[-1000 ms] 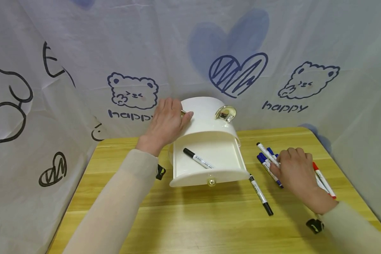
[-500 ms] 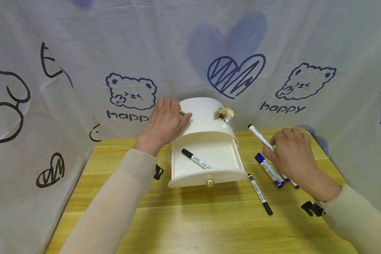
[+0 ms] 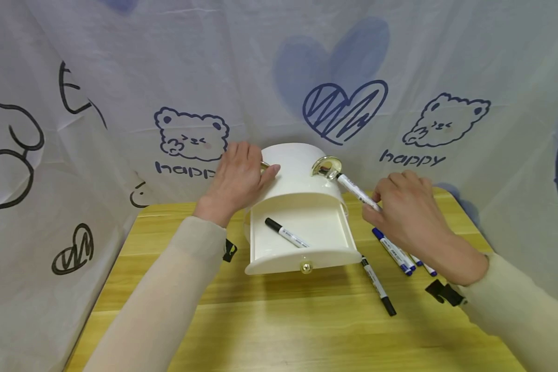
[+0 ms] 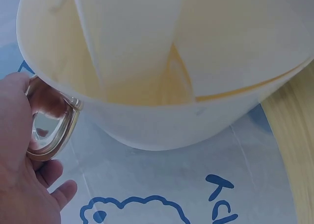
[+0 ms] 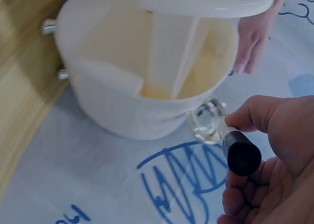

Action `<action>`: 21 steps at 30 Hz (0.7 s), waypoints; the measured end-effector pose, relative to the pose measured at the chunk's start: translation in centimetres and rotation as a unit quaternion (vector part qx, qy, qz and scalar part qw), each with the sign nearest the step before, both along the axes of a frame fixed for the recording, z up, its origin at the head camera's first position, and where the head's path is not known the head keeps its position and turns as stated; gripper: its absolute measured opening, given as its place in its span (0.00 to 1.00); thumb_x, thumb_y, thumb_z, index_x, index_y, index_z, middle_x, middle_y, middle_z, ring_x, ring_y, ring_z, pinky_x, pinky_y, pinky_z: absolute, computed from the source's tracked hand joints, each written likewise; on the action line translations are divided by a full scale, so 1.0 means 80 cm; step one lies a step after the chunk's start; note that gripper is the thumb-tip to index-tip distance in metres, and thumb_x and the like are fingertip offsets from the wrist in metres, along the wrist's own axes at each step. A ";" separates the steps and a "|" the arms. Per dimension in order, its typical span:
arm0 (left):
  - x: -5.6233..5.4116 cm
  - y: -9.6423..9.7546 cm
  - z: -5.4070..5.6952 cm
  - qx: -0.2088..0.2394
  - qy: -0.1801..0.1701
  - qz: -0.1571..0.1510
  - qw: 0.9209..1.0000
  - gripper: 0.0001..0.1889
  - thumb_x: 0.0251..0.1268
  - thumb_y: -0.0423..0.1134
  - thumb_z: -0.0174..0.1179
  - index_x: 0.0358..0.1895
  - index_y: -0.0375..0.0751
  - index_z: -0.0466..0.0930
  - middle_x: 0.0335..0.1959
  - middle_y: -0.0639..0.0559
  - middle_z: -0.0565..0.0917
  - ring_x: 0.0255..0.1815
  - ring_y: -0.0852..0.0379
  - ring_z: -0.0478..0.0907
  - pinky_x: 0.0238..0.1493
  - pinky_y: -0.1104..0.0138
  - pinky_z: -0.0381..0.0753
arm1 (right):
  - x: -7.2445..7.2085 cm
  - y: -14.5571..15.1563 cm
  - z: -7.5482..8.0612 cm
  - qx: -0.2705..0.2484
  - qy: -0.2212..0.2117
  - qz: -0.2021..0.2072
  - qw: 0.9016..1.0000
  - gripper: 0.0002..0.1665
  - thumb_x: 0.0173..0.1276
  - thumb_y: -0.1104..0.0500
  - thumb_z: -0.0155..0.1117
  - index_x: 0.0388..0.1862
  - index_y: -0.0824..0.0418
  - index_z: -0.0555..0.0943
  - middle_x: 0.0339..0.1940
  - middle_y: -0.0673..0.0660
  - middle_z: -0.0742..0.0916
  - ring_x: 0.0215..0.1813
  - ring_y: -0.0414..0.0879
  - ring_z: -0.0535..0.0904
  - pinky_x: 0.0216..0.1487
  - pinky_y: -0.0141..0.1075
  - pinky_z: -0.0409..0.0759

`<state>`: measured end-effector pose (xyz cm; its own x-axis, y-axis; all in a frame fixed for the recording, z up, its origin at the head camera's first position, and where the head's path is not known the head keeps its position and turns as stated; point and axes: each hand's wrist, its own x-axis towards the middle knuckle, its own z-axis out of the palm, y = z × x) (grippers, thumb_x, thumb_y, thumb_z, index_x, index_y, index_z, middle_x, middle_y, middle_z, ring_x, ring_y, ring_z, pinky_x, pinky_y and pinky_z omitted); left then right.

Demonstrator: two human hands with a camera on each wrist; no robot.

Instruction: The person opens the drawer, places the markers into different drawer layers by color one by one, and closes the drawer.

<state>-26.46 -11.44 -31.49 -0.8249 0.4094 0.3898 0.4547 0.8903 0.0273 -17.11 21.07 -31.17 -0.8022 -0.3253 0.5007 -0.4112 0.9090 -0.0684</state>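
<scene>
A white rounded drawer box (image 3: 295,173) with gold ear-shaped pieces stands on the table, its front drawer (image 3: 330,225) pulled out. In the drawer lies a black-capped marker (image 3: 285,233). My left hand (image 3: 239,178) grips the left gold ear (image 4: 53,128), thumb at its front. My right hand (image 3: 411,214) pinches another black-capped marker (image 3: 357,191) between thumb and fingers. That marker slants up toward the right gold ear (image 3: 327,166), its far end overlapping the ear in the head view. The right wrist view shows its black end (image 5: 244,158) close by.
One black-capped marker (image 3: 378,285) lies on the wooden table (image 3: 279,330) right of the drawer. Several blue-capped markers (image 3: 392,251) lie near the right hand, partly hidden by it. A printed cloth (image 3: 260,67) hangs behind and at both sides.
My right hand has picked a black-capped marker from the group at the right, lifted it and carried it left to the box's right ear. The left hand keeps its hold.
</scene>
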 end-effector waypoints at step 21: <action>0.001 0.001 0.000 -0.005 -0.019 -0.007 1.000 0.22 0.85 0.56 0.48 0.40 0.39 0.62 0.39 0.44 0.64 0.46 0.44 0.60 0.54 0.53 0.61 | 0.001 -0.077 0.012 0.064 -0.045 0.064 0.995 0.14 0.66 0.52 0.73 0.30 0.61 0.82 0.29 0.54 0.80 0.38 0.54 0.73 0.42 0.47 0.66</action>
<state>-26.39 -11.37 -31.48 -0.8332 0.4249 0.3540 0.4658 0.8842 0.0351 -17.05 14.93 -30.18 -0.7901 -0.4841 0.3761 -0.5212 0.8534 0.0034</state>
